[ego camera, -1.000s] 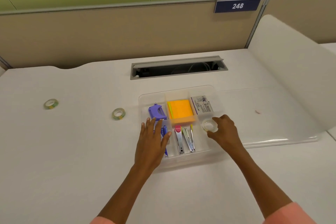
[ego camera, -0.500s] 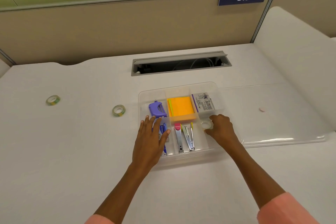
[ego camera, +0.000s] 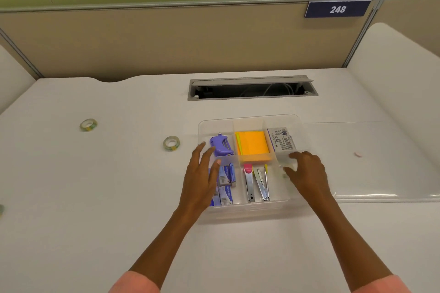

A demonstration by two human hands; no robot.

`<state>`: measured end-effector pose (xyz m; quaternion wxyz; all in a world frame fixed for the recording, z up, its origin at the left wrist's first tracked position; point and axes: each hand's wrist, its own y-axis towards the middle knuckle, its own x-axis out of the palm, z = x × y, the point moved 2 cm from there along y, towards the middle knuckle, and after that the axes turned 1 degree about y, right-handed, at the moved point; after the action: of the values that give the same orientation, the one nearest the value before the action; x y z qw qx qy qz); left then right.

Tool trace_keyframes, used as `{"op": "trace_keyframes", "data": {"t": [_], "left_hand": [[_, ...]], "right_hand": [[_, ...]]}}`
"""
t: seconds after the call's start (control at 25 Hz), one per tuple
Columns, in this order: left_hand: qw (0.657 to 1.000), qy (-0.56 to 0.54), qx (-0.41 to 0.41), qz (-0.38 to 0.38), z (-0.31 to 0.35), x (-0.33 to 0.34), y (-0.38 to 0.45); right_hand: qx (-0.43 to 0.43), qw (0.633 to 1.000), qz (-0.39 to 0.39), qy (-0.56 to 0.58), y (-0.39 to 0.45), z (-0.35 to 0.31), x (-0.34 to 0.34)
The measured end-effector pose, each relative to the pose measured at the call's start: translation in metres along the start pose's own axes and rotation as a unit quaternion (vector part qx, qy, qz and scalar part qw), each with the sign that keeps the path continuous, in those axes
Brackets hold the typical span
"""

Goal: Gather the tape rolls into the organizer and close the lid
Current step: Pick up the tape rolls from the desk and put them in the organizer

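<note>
- since a second ago the right hand (ego camera: 307, 173) has let go of the little clear roll (ego camera: 285, 163) and pulled back a bit, and the left hand (ego camera: 202, 175) has lifted with its fingers spreading out toward the left
- that roll now sits in the organizer's (ego camera: 247, 208) front right compartment, just off the right fingertips, pretty blurry so hard to say if they touch
- right hand is loosely curled, holding nothing that I can see
- left hand is flat and open over the front left compartment, nothing in it, partly covering the blue boxes (ego camera: 226, 183)
- two more tape rolls out on the desk (ego camera: 95, 197): one (ego camera: 171, 143) just left of the organizer, another (ego camera: 88, 124) well off to the far left
- lid (ego camera: 381, 173) lies open flat on the right side of the organizer
- inside too: purple tool (ego camera: 221, 144) back left, orange notes (ego camera: 252, 145) back middle, a printed pack (ego camera: 282, 139) back right, two staplers (ego camera: 256, 183) front middle
</note>
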<state>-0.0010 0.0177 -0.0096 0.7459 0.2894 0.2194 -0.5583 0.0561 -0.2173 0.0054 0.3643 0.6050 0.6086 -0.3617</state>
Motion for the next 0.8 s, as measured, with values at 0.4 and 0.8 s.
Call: {"op": "trace_keyframes", "data": {"t": [0.4,0.8], "left_hand": [[0.985,0.105,-0.137,0.029,-0.114,-0.074,0.053],[0.982,0.121,-0.135,-0.042,-0.136,-0.053,0.097]], "right_hand": [[-0.226,0.969,-0.052,0.083,-0.035,-0.134,0.061],[-0.256,0.959,-0.121,0.013,-0.049,-0.149,0.113]]}}
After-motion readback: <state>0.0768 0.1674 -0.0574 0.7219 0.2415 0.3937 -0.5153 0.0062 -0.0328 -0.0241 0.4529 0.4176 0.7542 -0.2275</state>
